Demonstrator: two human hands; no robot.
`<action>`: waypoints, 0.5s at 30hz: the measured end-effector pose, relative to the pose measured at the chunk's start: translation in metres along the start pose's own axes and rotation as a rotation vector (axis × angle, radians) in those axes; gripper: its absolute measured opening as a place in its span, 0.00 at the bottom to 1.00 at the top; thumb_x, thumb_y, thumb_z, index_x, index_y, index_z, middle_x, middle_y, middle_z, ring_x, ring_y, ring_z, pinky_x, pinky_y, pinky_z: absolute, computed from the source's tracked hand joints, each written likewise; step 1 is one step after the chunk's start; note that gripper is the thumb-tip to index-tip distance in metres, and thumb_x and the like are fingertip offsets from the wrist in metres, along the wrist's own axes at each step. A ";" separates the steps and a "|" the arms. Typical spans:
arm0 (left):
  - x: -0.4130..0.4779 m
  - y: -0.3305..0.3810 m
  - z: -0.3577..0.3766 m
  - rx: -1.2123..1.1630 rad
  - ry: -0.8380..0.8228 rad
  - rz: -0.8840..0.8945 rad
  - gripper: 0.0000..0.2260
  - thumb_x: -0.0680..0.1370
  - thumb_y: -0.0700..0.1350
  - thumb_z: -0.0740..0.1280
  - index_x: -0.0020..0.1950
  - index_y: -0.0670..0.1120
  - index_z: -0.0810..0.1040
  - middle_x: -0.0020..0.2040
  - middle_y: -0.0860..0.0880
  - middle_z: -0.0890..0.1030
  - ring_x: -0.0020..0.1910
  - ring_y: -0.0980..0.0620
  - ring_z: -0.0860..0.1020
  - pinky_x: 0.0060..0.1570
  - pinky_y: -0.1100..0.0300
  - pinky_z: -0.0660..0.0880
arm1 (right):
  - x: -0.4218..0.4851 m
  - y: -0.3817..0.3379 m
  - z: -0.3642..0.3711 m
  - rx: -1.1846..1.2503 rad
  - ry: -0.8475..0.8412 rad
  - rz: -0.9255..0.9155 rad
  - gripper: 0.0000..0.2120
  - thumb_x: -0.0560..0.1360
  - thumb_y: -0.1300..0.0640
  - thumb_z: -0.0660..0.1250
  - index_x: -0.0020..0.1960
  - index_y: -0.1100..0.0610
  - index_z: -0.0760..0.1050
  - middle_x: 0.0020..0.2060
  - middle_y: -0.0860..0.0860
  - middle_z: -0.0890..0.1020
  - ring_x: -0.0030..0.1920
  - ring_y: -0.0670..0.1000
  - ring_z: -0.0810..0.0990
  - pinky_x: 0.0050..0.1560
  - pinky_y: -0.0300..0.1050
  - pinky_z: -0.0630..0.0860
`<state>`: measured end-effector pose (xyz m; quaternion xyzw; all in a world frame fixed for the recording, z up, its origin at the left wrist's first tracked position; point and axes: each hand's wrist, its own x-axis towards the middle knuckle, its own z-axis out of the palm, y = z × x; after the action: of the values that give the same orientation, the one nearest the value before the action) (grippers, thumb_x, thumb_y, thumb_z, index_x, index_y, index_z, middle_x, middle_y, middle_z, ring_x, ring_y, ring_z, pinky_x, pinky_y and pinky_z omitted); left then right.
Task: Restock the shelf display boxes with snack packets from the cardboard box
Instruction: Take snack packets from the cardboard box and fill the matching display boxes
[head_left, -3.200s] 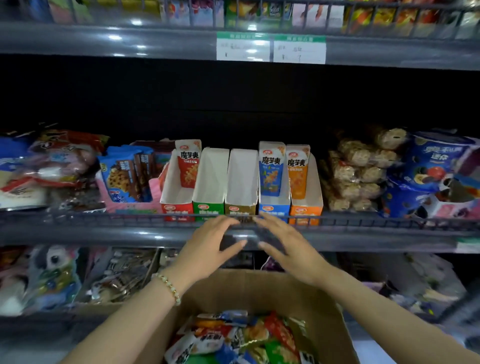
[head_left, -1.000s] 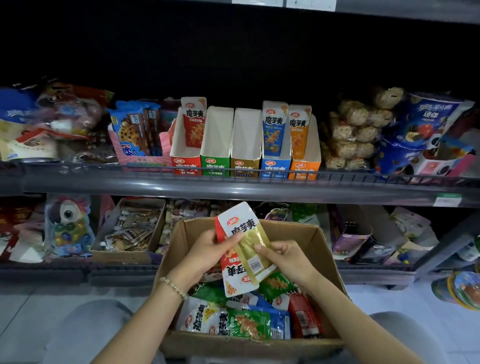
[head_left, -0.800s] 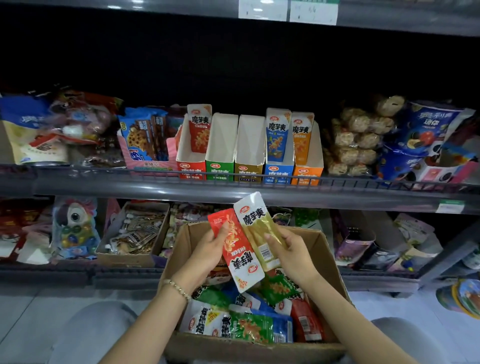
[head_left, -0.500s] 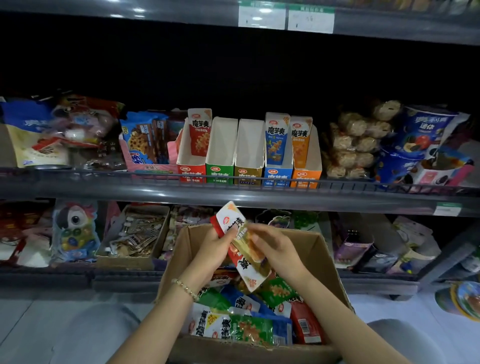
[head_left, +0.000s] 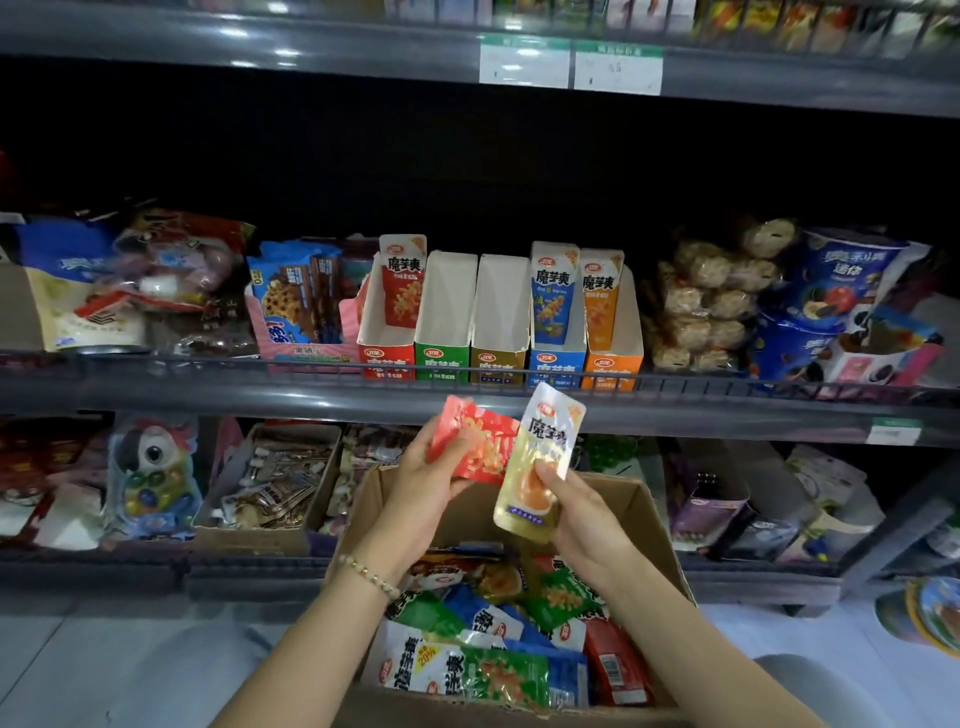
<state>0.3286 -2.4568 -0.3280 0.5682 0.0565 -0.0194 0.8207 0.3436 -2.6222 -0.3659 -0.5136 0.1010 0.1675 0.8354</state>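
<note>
Head view, nearest first: I see the cardboard box (head_left: 475, 512) low in front, with a heap of snack packets (head_left: 483, 670) in green, blue, red and white lying in it. Above the box both hands are raised. The left hand (head_left: 426, 499), a bead bracelet (head_left: 369, 574) at its wrist, grips a red packet (head_left: 480, 447), fingers curled round its lower part; that packet is blurred. The right hand (head_left: 582, 519) pinches the lower half of a yellow packet (head_left: 540, 462) between thumb and fingers. The yellow packet stands nearly upright and overlaps the red one's right edge.

Farther back, behind the wire rail (head_left: 208, 370) of the middle shelf, five display boxes stand side by side. The red box (head_left: 387, 358) holds one upright red pouch (head_left: 402, 283), the blue box (head_left: 553, 364) a blue pouch (head_left: 550, 296), the orange box (head_left: 610, 364) an orange pouch (head_left: 600, 301). The green box (head_left: 444, 358) and tan box (head_left: 496, 358) between them show only white inner walls.
</note>
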 end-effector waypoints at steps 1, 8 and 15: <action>0.000 0.003 -0.004 0.088 -0.047 -0.037 0.19 0.70 0.46 0.70 0.60 0.52 0.76 0.52 0.47 0.83 0.51 0.51 0.82 0.52 0.56 0.78 | 0.001 -0.008 -0.004 -0.074 0.045 -0.053 0.18 0.72 0.56 0.68 0.60 0.57 0.76 0.52 0.56 0.84 0.50 0.54 0.83 0.48 0.51 0.79; -0.004 0.029 -0.004 0.316 -0.374 -0.221 0.13 0.77 0.49 0.64 0.61 0.49 0.74 0.52 0.47 0.84 0.48 0.46 0.83 0.45 0.58 0.81 | 0.005 -0.055 0.003 -0.367 -0.029 -0.309 0.14 0.73 0.60 0.70 0.58 0.55 0.75 0.49 0.54 0.85 0.48 0.53 0.84 0.47 0.47 0.80; 0.010 0.038 -0.007 0.270 -0.199 -0.110 0.16 0.71 0.55 0.67 0.57 0.54 0.76 0.54 0.53 0.82 0.54 0.55 0.80 0.64 0.53 0.72 | 0.013 -0.079 0.017 -0.299 -0.068 -0.323 0.17 0.74 0.58 0.68 0.62 0.53 0.74 0.52 0.52 0.84 0.52 0.53 0.83 0.51 0.51 0.79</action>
<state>0.3416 -2.4368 -0.2965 0.6647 0.0027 -0.1278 0.7361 0.3862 -2.6380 -0.2978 -0.6354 -0.0367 0.0618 0.7689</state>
